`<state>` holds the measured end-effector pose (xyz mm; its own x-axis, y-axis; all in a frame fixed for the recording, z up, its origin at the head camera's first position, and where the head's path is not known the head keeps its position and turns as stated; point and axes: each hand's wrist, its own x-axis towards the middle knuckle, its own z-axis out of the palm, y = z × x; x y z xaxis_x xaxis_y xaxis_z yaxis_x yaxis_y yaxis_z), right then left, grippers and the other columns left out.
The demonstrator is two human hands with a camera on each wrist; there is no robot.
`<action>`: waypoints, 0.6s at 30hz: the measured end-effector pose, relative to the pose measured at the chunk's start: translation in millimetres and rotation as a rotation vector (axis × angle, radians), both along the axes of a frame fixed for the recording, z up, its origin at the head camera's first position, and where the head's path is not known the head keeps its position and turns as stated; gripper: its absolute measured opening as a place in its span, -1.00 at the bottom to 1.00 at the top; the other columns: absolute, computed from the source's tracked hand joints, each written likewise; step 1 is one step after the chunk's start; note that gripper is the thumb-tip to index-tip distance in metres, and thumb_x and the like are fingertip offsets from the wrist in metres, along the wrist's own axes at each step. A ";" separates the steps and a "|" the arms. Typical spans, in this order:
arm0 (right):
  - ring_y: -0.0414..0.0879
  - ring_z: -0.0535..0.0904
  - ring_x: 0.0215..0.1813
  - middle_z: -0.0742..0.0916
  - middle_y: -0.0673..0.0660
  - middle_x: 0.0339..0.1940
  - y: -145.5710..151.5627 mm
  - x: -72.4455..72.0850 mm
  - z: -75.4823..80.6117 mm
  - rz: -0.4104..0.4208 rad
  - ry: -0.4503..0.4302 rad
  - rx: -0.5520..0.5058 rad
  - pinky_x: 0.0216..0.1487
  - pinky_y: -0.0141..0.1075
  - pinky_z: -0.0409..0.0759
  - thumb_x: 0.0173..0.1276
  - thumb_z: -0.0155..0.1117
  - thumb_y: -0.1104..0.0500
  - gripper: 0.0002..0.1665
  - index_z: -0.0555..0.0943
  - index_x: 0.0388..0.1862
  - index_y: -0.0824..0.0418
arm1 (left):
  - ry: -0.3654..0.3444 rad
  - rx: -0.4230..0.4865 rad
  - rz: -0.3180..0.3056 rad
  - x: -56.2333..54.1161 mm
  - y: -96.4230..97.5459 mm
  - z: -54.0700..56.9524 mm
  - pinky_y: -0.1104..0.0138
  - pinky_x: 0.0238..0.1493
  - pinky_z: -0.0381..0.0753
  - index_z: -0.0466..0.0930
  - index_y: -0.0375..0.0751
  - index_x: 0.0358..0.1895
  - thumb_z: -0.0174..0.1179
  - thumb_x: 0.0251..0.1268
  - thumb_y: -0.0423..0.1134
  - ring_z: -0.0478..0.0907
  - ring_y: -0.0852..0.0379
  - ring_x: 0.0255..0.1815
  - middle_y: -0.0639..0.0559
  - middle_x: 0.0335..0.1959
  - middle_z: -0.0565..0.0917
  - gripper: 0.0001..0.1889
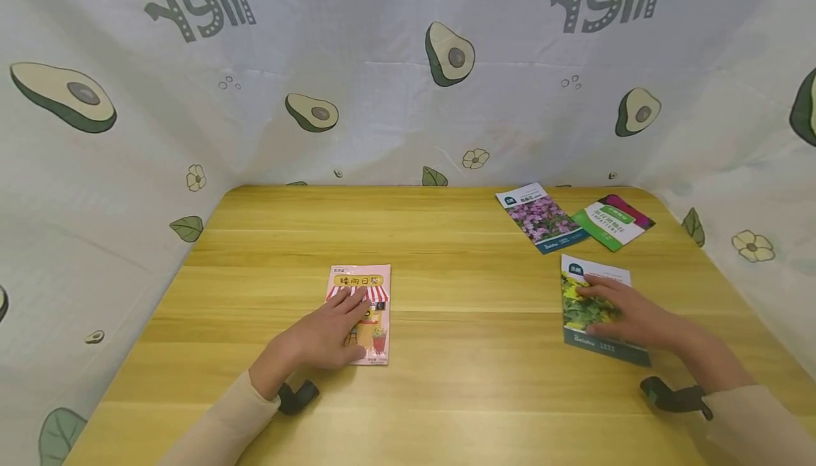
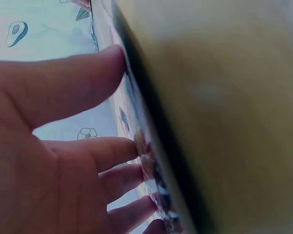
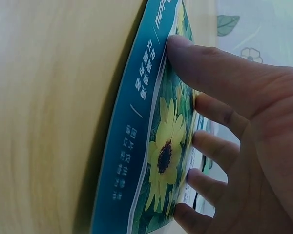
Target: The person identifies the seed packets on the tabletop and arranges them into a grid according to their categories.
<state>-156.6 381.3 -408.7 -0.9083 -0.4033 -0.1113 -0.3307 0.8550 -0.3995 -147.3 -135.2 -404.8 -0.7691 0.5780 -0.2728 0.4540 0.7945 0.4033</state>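
Head: pink packet (image 1: 379, 321) lies left of centre on the table (image 1: 472, 374); left hand (image 1: 324, 335) rests on it, grip wide, fingers spread. Yellow packet (image 1: 578, 311) is on the right, slightly skewed; right hand (image 1: 645, 319) is on it, grip also wide, thumb well apart. Purple packet (image 1: 542, 219) and green packet (image 1: 608, 229) sit behind it. Both packets under the hands look light, thin, bendy, probably slick; corners may crease. I'd take them by opposite long edges. Pink packet: striped awning, potted plant. Yellow packet: pale top, yellow blooms, dark teal foot band. Left wrist: thumb and fingertips touch the pink face; dark strip under near edge, can't tell if shadow or lift. Right wrist: thumb beside the foot band, fingertips on the face; large yellow flower, dark centre, band slightly bowed, so likely not stiff.
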 end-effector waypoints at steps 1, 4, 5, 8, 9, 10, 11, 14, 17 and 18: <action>0.54 0.24 0.35 0.36 0.53 0.40 -1.0 0.2 0.4 0.001 0.001 -0.001 0.19 0.44 0.31 0.13 0.52 0.05 -0.23 0.49 0.26 0.36 | 0.005 -0.003 -0.001 0.0 0.4 0.4 -0.05 0.61 0.09 0.13 -0.33 0.53 0.15 0.33 -0.10 -0.10 -0.28 0.65 -0.18 0.63 0.03 -0.24; 0.54 0.24 0.36 0.36 0.52 0.40 -4.3 1.1 0.8 0.001 -0.002 0.003 0.20 0.45 0.30 0.13 0.51 0.04 -0.23 0.49 0.27 0.35 | 0.026 -0.018 -0.011 -0.3 1.1 0.4 -0.05 0.60 0.11 0.16 -0.32 0.52 0.14 0.31 -0.10 -0.06 -0.28 0.64 -0.19 0.63 0.06 -0.24; 0.54 0.24 0.36 0.36 0.52 0.40 -5.4 1.4 0.7 0.001 -0.002 0.004 0.21 0.45 0.30 0.14 0.51 0.04 -0.23 0.49 0.27 0.35 | 0.034 -0.022 -0.014 -0.5 1.3 0.4 -0.04 0.60 0.12 0.17 -0.32 0.52 0.13 0.30 -0.10 -0.04 -0.27 0.64 -0.19 0.62 0.07 -0.25; 0.54 0.24 0.36 0.36 0.52 0.40 -8.4 2.0 -0.4 0.010 0.000 0.006 0.21 0.45 0.30 0.14 0.51 0.04 -0.23 0.49 0.27 0.35 | 0.056 -0.038 -0.015 -0.9 1.5 0.1 -0.04 0.60 0.13 0.18 -0.29 0.52 0.15 0.29 -0.09 0.00 -0.26 0.63 -0.17 0.62 0.10 -0.25; 0.54 0.24 0.36 0.36 0.52 0.40 -8.9 2.2 -0.9 0.011 0.001 0.006 0.21 0.44 0.31 0.14 0.51 0.04 -0.23 0.49 0.27 0.35 | 0.062 -0.037 -0.016 -1.1 1.5 0.0 -0.05 0.59 0.13 0.20 -0.29 0.52 0.17 0.29 -0.09 0.01 -0.26 0.63 -0.18 0.61 0.12 -0.24; 0.54 0.24 0.36 0.36 0.51 0.40 -9.4 2.4 -1.4 0.011 0.001 0.008 0.22 0.44 0.31 0.14 0.51 0.04 -0.23 0.49 0.27 0.35 | 0.066 -0.039 -0.014 -1.3 1.5 -0.3 -0.06 0.59 0.14 0.20 -0.27 0.51 0.18 0.28 -0.08 0.02 -0.26 0.63 -0.17 0.61 0.13 -0.24; 0.54 0.24 0.36 0.36 0.51 0.40 -9.8 2.4 -1.7 0.010 0.000 0.010 0.22 0.44 0.31 0.15 0.50 0.03 -0.23 0.49 0.27 0.35 | 0.069 -0.037 -0.014 -1.2 1.5 -0.1 -0.06 0.58 0.15 0.22 -0.28 0.51 0.20 0.28 -0.08 0.04 -0.26 0.62 -0.17 0.60 0.14 -0.24; 0.54 0.23 0.37 0.35 0.51 0.41 -10.1 2.5 -2.1 0.004 -0.008 0.016 0.23 0.44 0.30 0.15 0.50 0.01 -0.22 0.49 0.27 0.34 | 0.069 -0.035 -0.016 -1.3 1.5 0.4 -0.09 0.56 0.17 0.23 -0.29 0.50 0.24 0.26 -0.07 0.07 -0.27 0.61 -0.19 0.59 0.17 -0.23; 0.54 0.22 0.37 0.35 0.50 0.42 -10.8 2.2 -1.2 -0.001 -0.012 0.022 0.24 0.44 0.30 0.16 0.49 0.00 -0.22 0.48 0.28 0.34 | 0.070 -0.037 -0.020 -1.6 1.5 0.4 -0.09 0.56 0.18 0.23 -0.32 0.49 0.25 0.26 -0.07 0.08 -0.27 0.60 -0.21 0.59 0.17 -0.22; 0.54 0.22 0.37 0.34 0.50 0.42 -11.2 2.1 -0.7 -0.001 -0.013 0.023 0.24 0.45 0.30 0.16 0.49 0.00 -0.22 0.48 0.28 0.34 | 0.070 -0.039 -0.019 -1.8 1.4 0.4 -0.09 0.56 0.18 0.22 -0.32 0.49 0.25 0.26 -0.07 0.08 -0.27 0.60 -0.21 0.59 0.16 -0.22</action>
<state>-154.5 370.1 -409.4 -0.9072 -0.3992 -0.1326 -0.3243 0.8645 -0.3840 -149.1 -133.7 -404.4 -0.7759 0.5830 -0.2411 0.4955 0.7997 0.3391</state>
